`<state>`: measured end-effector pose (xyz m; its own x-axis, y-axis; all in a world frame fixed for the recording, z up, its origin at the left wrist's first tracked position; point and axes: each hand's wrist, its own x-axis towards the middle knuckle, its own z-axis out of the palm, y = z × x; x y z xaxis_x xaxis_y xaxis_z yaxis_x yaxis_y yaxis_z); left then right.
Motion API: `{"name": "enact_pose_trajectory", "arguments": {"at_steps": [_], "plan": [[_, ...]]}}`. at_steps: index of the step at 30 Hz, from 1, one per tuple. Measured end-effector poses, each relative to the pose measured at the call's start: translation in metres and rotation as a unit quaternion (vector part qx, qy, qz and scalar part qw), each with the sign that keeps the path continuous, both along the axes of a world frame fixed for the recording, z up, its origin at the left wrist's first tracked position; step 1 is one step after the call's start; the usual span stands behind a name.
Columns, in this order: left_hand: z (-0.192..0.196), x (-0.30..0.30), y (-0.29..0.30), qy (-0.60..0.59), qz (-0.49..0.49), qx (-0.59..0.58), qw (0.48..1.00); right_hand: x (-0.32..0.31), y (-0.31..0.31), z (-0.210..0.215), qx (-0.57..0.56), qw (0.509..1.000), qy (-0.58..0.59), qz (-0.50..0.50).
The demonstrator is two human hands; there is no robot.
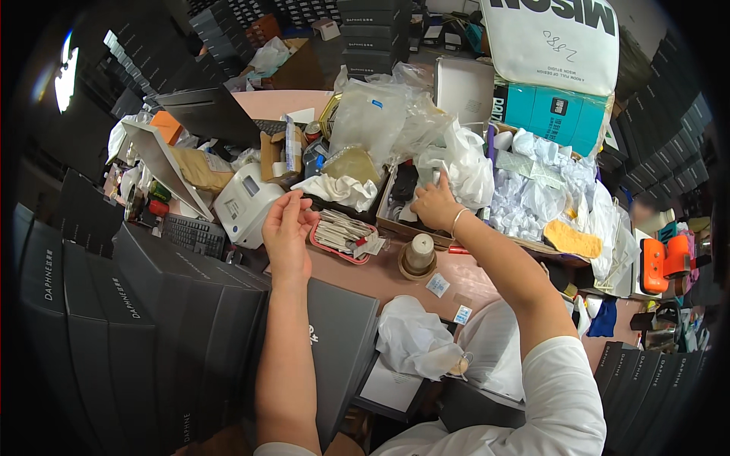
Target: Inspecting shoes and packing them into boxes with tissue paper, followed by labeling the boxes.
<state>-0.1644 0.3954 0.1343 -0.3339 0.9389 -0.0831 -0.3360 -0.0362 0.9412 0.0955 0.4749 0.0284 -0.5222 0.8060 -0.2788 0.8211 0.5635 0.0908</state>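
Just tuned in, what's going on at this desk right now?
A person is working at a cluttered pink table. The left hand is raised, fingers pinched together, just above a small red-rimmed tray of tags; whether it holds anything is unclear. The right hand reaches into an open cardboard box among white plastic bags. A paper cup stands between the arms, and dark grey boxes are stacked at the left.

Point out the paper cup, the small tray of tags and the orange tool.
paper cup point(419, 253), head view, on its top rim.
small tray of tags point(344, 232), head view, on the stacked tags.
orange tool point(664, 262), head view, on its body.
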Motion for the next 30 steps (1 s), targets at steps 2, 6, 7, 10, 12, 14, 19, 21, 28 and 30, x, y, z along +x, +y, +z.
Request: {"name": "enact_pose_trajectory", "arguments": {"at_steps": [2, 6, 7, 10, 12, 14, 19, 21, 28, 30], "plan": [[0.000, 0.000, 0.000, 0.006, -0.004, -0.001, 1.000, 0.000, -0.001, 0.001, 0.004, 1.000, 0.001, 0.002], [0.003, 0.002, -0.001, 0.011, -0.014, 0.000, 1.000, -0.004, -0.002, -0.007, 0.017, 1.000, 0.007, -0.002], [0.002, 0.001, -0.001, 0.013, -0.012, -0.002, 1.000, -0.008, -0.002, -0.002, 0.020, 1.000, 0.008, -0.005], [0.002, 0.000, -0.001, 0.017, -0.011, -0.006, 1.000, -0.018, -0.008, 0.017, 0.018, 0.998, 0.028, -0.055], [0.001, 0.001, 0.000, 0.020, -0.014, -0.007, 1.000, -0.029, -0.002, 0.016, 0.063, 0.994, 0.056, -0.072], [0.000, 0.000, -0.001, 0.023, -0.015, -0.005, 1.000, -0.034, 0.014, 0.022, 0.058, 0.997, 0.008, -0.041], [0.001, 0.000, -0.002, 0.025, -0.014, -0.006, 1.000, -0.027, 0.049, -0.001, 0.225, 0.973, 0.029, 0.035], [0.000, 0.001, 0.000, 0.019, -0.016, -0.004, 1.000, -0.030, 0.059, -0.014, 0.180, 0.982, 0.051, 0.036], [-0.001, 0.002, -0.002, 0.024, -0.022, -0.002, 0.999, -0.029, 0.085, -0.041, 0.099, 0.987, 0.110, 0.056], [-0.001, 0.002, -0.002, 0.025, -0.022, 0.001, 0.999, -0.025, 0.081, -0.041, 0.074, 0.991, 0.098, 0.045]]}}
